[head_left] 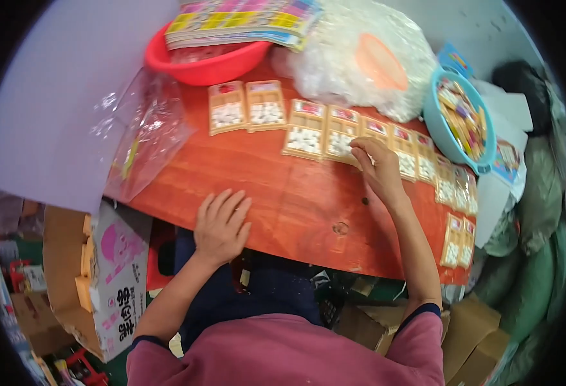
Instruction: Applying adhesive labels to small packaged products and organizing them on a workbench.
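Observation:
My left hand lies flat near the front edge of the red table, fingers stretched out, nothing in it. Over the row of trays my right hand is bent with thumb and fingertips drawn together; anything between them is too small to make out. The fingertips are at a small tan tray that bears white pieces in its lower part and a red-and-white label at its top. Left of it stands a like tray, also with white pieces. My right hand partly hides the tray beyond it.
Two more trays stand at the back left, and several others curve to the right edge. A red basin bears stacked printed sheets. Beside it are a large bag of white pieces and a blue basket.

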Available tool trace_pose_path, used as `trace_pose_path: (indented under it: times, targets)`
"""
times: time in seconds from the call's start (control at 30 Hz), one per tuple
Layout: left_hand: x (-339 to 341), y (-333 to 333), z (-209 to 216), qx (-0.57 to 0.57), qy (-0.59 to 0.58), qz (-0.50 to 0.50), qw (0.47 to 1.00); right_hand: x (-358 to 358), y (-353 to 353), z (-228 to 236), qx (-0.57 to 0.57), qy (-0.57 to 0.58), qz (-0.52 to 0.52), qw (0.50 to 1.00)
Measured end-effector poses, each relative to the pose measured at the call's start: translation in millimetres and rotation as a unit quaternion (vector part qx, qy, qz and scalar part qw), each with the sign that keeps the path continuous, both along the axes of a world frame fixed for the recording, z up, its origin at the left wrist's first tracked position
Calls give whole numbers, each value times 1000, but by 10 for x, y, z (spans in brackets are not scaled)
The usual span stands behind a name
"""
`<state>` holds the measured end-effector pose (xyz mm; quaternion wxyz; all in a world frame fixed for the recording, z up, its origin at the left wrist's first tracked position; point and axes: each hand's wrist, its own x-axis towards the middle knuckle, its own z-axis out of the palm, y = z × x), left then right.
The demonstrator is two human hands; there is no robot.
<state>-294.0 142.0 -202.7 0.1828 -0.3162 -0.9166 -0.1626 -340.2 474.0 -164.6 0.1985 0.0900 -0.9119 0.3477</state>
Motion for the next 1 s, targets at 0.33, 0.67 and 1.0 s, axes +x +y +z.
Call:
trace_pose_path:
  times: [0.33, 0.67, 1.0]
  targets:
    - [50, -129, 69, 146, -96, -22, 984, -947, -1051, 9, 137, 30, 54, 989]
    - [249, -760, 252, 267, -87, 7, 960, -1238, -1185, -92, 252, -21, -18, 967]
    - [770, -1436, 118, 314, -78, 136, 936, -1251, -1460, 190, 156, 72, 13, 985]
